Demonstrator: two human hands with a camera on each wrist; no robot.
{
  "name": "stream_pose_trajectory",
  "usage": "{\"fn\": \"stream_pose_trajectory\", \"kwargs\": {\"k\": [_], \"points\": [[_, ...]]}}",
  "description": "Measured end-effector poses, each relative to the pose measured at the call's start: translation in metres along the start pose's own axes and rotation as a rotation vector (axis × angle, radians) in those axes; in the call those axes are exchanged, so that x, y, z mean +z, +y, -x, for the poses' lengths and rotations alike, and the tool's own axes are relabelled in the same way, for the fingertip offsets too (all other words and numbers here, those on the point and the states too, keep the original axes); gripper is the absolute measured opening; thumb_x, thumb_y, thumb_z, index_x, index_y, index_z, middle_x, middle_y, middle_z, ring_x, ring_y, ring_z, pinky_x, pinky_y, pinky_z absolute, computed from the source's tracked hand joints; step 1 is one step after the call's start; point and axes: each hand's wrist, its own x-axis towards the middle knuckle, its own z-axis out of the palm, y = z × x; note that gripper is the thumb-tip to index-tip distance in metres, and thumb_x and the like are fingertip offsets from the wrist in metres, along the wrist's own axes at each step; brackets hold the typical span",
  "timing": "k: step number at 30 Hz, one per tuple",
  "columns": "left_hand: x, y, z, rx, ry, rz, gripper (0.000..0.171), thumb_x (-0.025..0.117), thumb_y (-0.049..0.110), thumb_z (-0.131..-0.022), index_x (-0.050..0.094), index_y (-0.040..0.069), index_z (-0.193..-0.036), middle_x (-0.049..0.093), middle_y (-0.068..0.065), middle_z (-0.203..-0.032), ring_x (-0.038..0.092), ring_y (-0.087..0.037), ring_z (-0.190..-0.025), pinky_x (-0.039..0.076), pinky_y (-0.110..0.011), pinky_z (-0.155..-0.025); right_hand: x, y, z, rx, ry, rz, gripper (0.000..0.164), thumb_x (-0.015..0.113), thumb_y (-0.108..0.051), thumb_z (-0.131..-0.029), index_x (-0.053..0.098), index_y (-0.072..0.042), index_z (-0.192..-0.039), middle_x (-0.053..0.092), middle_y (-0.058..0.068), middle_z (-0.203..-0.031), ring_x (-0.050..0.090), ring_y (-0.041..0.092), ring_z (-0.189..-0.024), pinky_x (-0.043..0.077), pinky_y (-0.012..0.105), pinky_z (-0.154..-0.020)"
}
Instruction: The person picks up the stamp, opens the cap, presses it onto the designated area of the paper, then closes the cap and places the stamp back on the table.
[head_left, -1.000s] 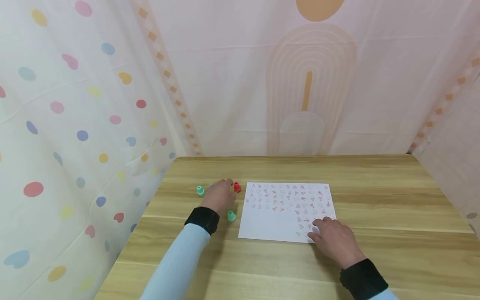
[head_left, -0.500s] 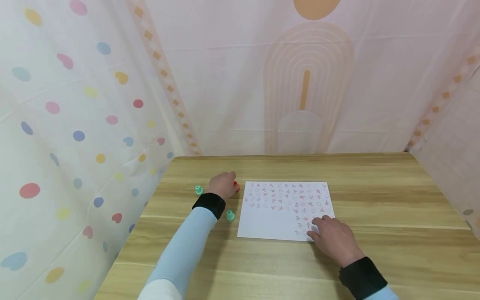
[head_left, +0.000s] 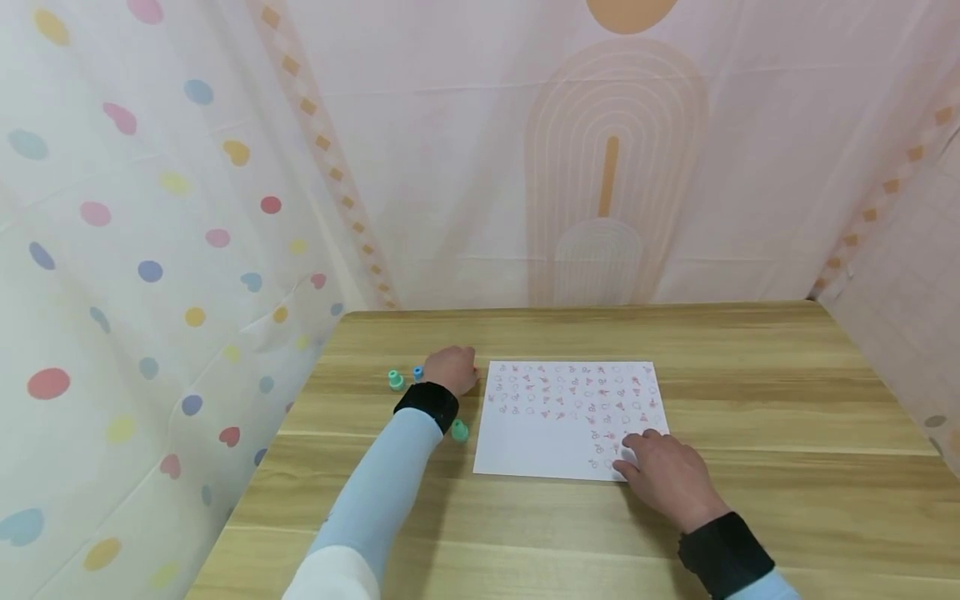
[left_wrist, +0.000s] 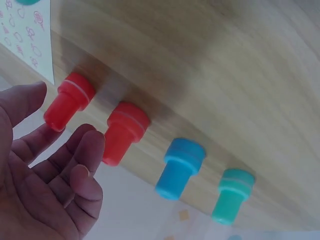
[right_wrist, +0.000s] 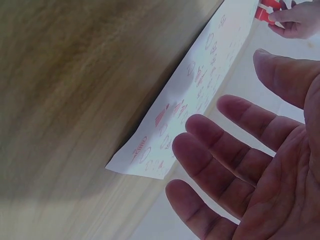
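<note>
My left hand [head_left: 452, 370] is at two red toy stamps at the right end of a short row. In the left wrist view, its thumb and index finger stand on either side of the end red stamp [left_wrist: 69, 102], the thumb tip apart from it. The other fingers bend beside the second red stamp [left_wrist: 125, 131]. Further along the row come a blue stamp [left_wrist: 180, 168] and a teal stamp [left_wrist: 233, 195]. My right hand [head_left: 670, 477] lies over the near right corner of a white paper [head_left: 532, 446] with rows of small red prints, its fingers relaxed and holding nothing.
A green stamp [head_left: 460, 431] sits apart from the row, by the paper's left edge and near my left wristband. The wooden table [head_left: 787, 400] extends right and toward me. Patterned curtains [head_left: 480, 167] hang behind the table and on its left.
My left hand has moved right, from over the blue stamp to the red stamps, which it now mostly covers in the head view. The blue stamp shows again. My right hand has stayed still.
</note>
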Motion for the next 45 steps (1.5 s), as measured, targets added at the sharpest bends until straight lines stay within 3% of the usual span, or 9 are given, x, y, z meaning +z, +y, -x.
{"fn": "stream_pose_trajectory", "kwargs": {"k": [4, 12, 18, 25, 33, 45], "points": [[0.002, -0.001, -0.003, -0.018, -0.028, 0.050, 0.031, 0.062, 0.019, -0.099, 0.063, 0.005, -0.127, 0.069, -0.013, -0.116, 0.066, -0.026, -0.103, 0.052, -0.039, -0.090, 0.000, 0.000, 0.000, 0.003, 0.001, -0.002, 0.033, 0.075, -0.027, -0.088, 0.069, -0.004, -0.110, 0.068, 0.013, -0.099, 0.064, 0.031, -0.085, 0.052, 0.047, -0.070], [0.010, -0.002, -0.010, 0.002, -0.046, 0.096, 0.014, 0.062, 0.012, -0.098, 0.067, 0.002, -0.106, 0.068, -0.011, -0.096, 0.060, -0.021, -0.080, 0.053, -0.035, -0.081, 0.000, 0.000, 0.000, 0.013, -0.005, -0.005, 0.033, 0.075, -0.027, -0.088, 0.069, -0.003, -0.111, 0.067, 0.013, -0.099, 0.064, 0.031, -0.084, 0.052, 0.046, -0.070], [0.014, -0.005, -0.013, 0.000, -0.036, 0.118, 0.013, 0.064, 0.011, -0.096, 0.067, 0.002, -0.105, 0.067, -0.010, -0.093, 0.058, -0.021, -0.076, 0.052, -0.035, -0.077, -0.001, 0.000, 0.000, 0.026, -0.019, -0.016, 0.034, 0.075, -0.025, -0.088, 0.069, -0.002, -0.111, 0.067, 0.014, -0.099, 0.064, 0.031, -0.085, 0.052, 0.047, -0.071], [0.002, -0.006, -0.005, -0.016, -0.004, 0.177, 0.017, 0.063, 0.010, -0.095, 0.066, 0.000, -0.108, 0.067, -0.011, -0.094, 0.059, -0.021, -0.079, 0.053, -0.036, -0.079, -0.002, -0.001, -0.001, 0.031, -0.033, -0.035, 0.034, 0.074, -0.025, -0.089, 0.069, -0.001, -0.113, 0.068, 0.015, -0.102, 0.065, 0.032, -0.090, 0.052, 0.048, -0.076], [-0.013, -0.001, 0.006, -0.018, 0.009, 0.304, 0.014, 0.068, 0.010, -0.090, 0.062, 0.003, -0.102, 0.060, -0.007, -0.083, 0.056, -0.024, -0.076, 0.050, -0.035, -0.072, -0.002, -0.003, -0.002, 0.039, -0.031, -0.065, 0.034, 0.073, -0.025, -0.089, 0.069, -0.002, -0.114, 0.068, 0.015, -0.103, 0.065, 0.033, -0.093, 0.052, 0.048, -0.078], [-0.027, 0.011, 0.027, -0.002, 0.040, 0.384, 0.014, 0.068, 0.013, -0.091, 0.063, 0.003, -0.100, 0.059, -0.008, -0.083, 0.055, -0.024, -0.074, 0.049, -0.031, -0.066, -0.001, -0.003, -0.003, 0.054, -0.032, -0.093, 0.034, 0.073, -0.026, -0.090, 0.069, -0.002, -0.114, 0.068, 0.016, -0.106, 0.065, 0.034, -0.096, 0.052, 0.050, -0.079]]}}
